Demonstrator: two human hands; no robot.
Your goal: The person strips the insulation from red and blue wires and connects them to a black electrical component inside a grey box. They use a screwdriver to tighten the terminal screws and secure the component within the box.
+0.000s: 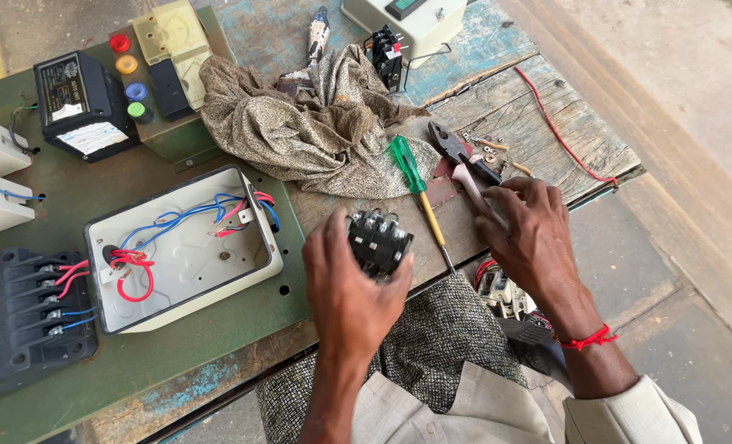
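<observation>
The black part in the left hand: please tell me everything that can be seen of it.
The black electrical block looks like a moulded plastic contactor or switch unit. A row of metal screw terminals runs along its upper face, with ribbed dividers between them. No wire shows on it. The left hand grips it from below and the left, holding it tilted above the edge of the wooden bench. It sits just left of the green-handled screwdriver; the right hand does not touch it.

Black contactor in left hand
</observation>
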